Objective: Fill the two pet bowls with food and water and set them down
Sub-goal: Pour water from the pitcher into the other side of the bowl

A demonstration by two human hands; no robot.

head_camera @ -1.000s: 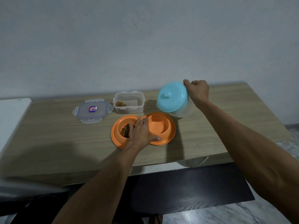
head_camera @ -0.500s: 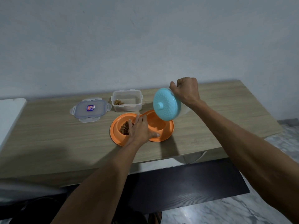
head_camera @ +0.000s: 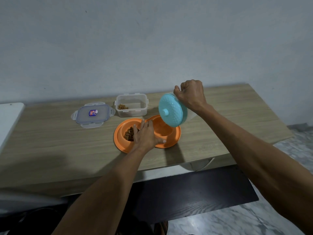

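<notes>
Right hand clenched round jug, tipped over dish's right well; left well holds food. Left hand flat, fingers straight, pinning dish to table. Jug judged rigid plastic, its load shifting as water moves; best held at handle side.

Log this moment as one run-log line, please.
left hand: flat on orange plastic double pet bowl | right hand: grips turquoise-lidded clear jug tilted over right well | left well: brown kibble | water: none visible
</notes>
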